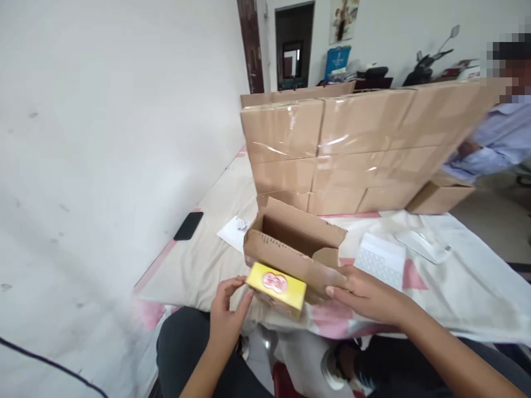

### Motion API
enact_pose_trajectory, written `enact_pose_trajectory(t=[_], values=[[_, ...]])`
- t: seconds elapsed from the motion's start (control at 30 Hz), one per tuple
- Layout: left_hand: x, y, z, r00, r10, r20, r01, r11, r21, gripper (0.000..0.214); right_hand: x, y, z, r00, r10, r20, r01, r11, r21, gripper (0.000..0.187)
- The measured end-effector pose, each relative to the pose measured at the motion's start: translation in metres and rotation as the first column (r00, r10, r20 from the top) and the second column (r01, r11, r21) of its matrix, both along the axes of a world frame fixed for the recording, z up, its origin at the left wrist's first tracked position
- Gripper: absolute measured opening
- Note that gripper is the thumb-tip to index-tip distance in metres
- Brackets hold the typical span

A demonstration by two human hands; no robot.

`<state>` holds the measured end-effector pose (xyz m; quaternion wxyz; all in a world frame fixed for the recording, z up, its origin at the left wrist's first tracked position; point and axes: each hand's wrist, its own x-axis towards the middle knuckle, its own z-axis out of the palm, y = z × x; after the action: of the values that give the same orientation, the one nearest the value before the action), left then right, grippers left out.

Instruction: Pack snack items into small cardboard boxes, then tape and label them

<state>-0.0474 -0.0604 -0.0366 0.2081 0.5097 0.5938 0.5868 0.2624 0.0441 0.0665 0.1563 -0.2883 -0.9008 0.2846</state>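
Note:
With its thumb and fingers, my left hand [229, 307] grips the left end of a small yellow box [286, 286] that has a red and white emblem on top. The yellow box is just in front of an open cardboard box [286, 251], near the table's front edge. My right hand [367, 293] pinches the front right flap of that cardboard box. Its flaps stand up, and the part of its inside I can see is dark; the bottom is hidden.
A black phone [188, 226] lies to the left by the wall. White paper [233, 233] and a bubble-wrap sheet [380, 260] flank the cardboard box. Behind stands a taped cardboard partition [352, 149]. A person in a light shirt [493, 141] is at the right, beside another carton [440, 193].

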Motion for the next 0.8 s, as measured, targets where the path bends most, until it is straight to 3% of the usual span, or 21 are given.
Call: enact_pose_trajectory(t=[0.07, 0.17, 0.23, 0.3, 0.37, 0.43, 0.47, 0.53, 0.6, 0.63, 0.7, 0.8], values=[[0.032, -0.002, -0.007, 0.997, -0.078, 0.02, 0.079, 0.996, -0.052, 0.046, 0.027, -0.013, -0.012, 0.999, -0.052, 0.005, 0.053, 0.995, -0.088, 0.049], [0.079, 0.006, -0.009, 0.978, -0.208, 0.025, 0.209, 0.964, -0.167, 0.077, 0.048, -0.021, -0.028, 0.994, -0.05, -0.098, 0.031, 0.981, -0.189, 0.048], [0.098, 0.009, -0.007, 0.969, -0.246, 0.041, 0.249, 0.951, -0.185, 0.08, 0.055, -0.019, -0.036, 0.987, -0.043, -0.156, 0.016, 0.986, -0.168, 0.047], [0.101, 0.003, 0.008, 0.959, -0.282, 0.023, 0.281, 0.945, -0.167, 0.075, 0.059, -0.014, -0.04, 0.986, -0.066, -0.153, 0.051, 0.994, -0.1, 0.05], [0.088, -0.009, 0.045, 0.961, -0.27, -0.065, 0.262, 0.958, -0.113, 0.067, 0.065, -0.007, -0.041, 0.984, -0.114, -0.135, 0.107, 0.993, -0.054, 0.054], [0.07, -0.019, 0.104, 0.944, -0.118, -0.307, 0.138, 0.989, 0.044, 0.066, 0.07, -0.002, -0.043, 0.979, -0.14, -0.149, 0.138, 0.99, -0.028, 0.055], [0.064, -0.019, 0.138, 0.899, -0.012, -0.438, 0.075, 0.989, 0.126, 0.064, 0.071, -0.002, -0.044, 0.977, -0.138, -0.164, 0.139, 0.99, -0.005, 0.054], [0.062, -0.006, 0.201, 0.743, 0.123, -0.658, 0.075, 0.962, 0.264, 0.066, 0.072, -0.005, -0.046, 0.977, -0.116, -0.177, 0.131, 0.988, 0.076, 0.053], [0.076, 0.023, 0.238, 0.548, -0.01, -0.836, 0.201, 0.972, 0.12, 0.058, 0.07, -0.013, -0.048, 0.983, -0.076, -0.168, 0.107, 0.976, 0.188, 0.05], [0.086, 0.04, 0.242, 0.412, -0.189, -0.892, 0.261, 0.962, -0.083, 0.052, 0.068, -0.017, -0.049, 0.986, -0.053, -0.157, 0.091, 0.966, 0.243, 0.048], [0.108, 0.074, 0.224, 0.183, -0.524, -0.832, 0.296, 0.836, -0.461, 0.049, 0.063, -0.025, -0.051, 0.991, 0.002, -0.134, 0.043, 0.941, 0.335, 0.043], [0.126, 0.106, 0.168, 0.132, -0.662, -0.737, 0.334, 0.73, -0.596, 0.05, 0.06, -0.029, -0.053, 0.989, 0.056, -0.139, 0.004, 0.918, 0.396, 0.03]])
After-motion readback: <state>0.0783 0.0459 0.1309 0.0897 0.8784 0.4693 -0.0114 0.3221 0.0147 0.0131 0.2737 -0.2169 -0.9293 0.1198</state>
